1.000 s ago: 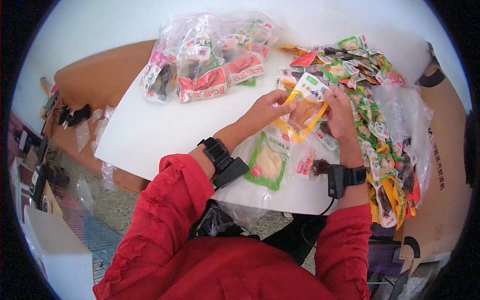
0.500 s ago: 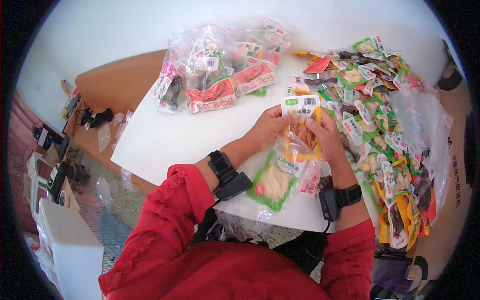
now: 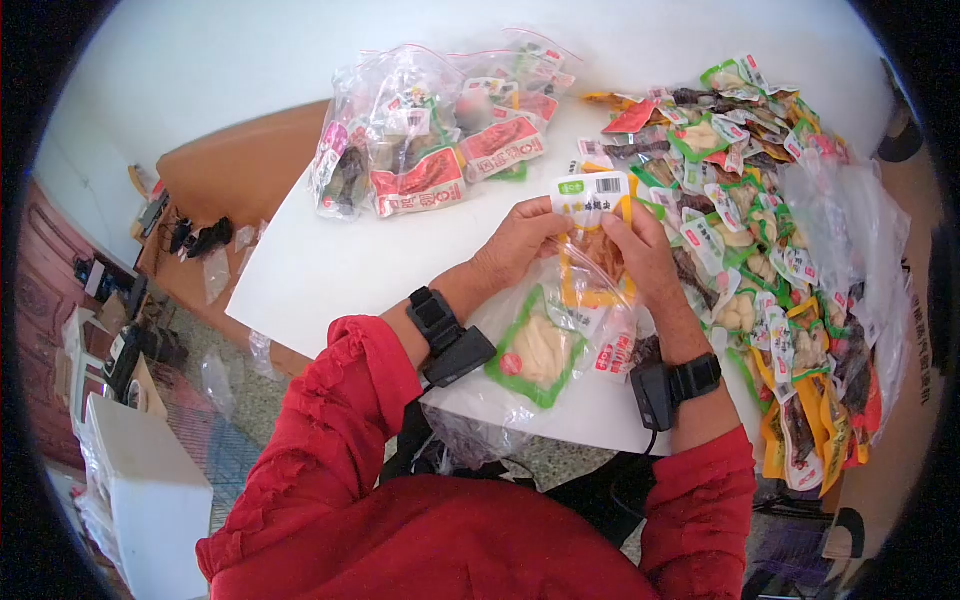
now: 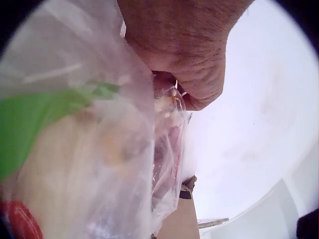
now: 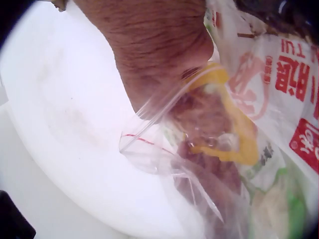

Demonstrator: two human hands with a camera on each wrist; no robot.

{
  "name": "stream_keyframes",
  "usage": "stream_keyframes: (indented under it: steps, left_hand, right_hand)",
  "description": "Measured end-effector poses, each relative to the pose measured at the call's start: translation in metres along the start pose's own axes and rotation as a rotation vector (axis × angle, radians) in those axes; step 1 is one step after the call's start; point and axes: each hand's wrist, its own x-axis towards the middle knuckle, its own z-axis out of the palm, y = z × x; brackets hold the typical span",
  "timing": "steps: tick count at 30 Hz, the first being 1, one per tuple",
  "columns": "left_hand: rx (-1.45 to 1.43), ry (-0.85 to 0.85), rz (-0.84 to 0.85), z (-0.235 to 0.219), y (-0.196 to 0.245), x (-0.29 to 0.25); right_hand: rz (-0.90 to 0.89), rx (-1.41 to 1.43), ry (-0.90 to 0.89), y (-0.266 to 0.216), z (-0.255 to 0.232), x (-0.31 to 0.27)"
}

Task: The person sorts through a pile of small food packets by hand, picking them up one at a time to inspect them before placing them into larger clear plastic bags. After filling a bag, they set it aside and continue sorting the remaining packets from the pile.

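Observation:
Both hands pinch a yellow-edged food packet (image 3: 590, 250) with a white printed top, held upright over the near part of the table. My left hand (image 3: 520, 240) grips its left side and my right hand (image 3: 645, 255) its right side, thumbs on the front. A clear zip bag (image 5: 149, 144) hangs around the packet's lower part and below the hands. Inside or under that bag lies a green-edged packet (image 3: 540, 350) with pale contents, beside a red and white packet (image 3: 615, 352). In the left wrist view, curled fingers of the left hand (image 4: 184, 55) hide their grip.
Filled clear bags (image 3: 415, 150) stand at the back left of the white table (image 3: 300, 270). A large heap of mixed packets (image 3: 735, 220) covers the right side, with loose clear plastic (image 3: 845, 220) on its edge. Brown cardboard (image 3: 245, 155) is beyond the left edge.
The yellow-edged packet has turned from tilted to nearly upright, and its printed top now faces the head camera. Both hands have shifted their hold on it. The head view has also moved.

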Motion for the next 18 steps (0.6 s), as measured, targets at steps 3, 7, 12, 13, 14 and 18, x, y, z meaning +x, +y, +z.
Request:
stream_keyframes:
  steps: [3,7,12,13,14,18]
  left_hand:
    - [0.016,0.016,-0.006,0.001,0.0,-0.001]
    - [0.018,0.051,0.001,0.002,0.001,0.0]
    - [0.036,0.049,0.013,0.004,0.004,-0.001]
    - [0.044,0.03,0.016,0.003,0.004,-0.001]
    - [0.042,0.032,0.017,0.003,0.004,-0.001]
    - [0.051,0.021,0.048,0.002,0.003,-0.002]
  right_hand:
    - [-0.023,0.035,0.022,0.0,0.001,-0.001]
    - [-0.028,-0.112,0.026,0.005,-0.001,0.001]
    - [-0.098,-0.214,0.046,0.006,-0.001,0.002]
    - [-0.1,-0.228,0.05,0.004,-0.001,0.002]
    - [-0.101,-0.242,0.052,0.003,-0.001,0.002]
    - [-0.061,-0.234,0.038,0.007,-0.003,0.002]
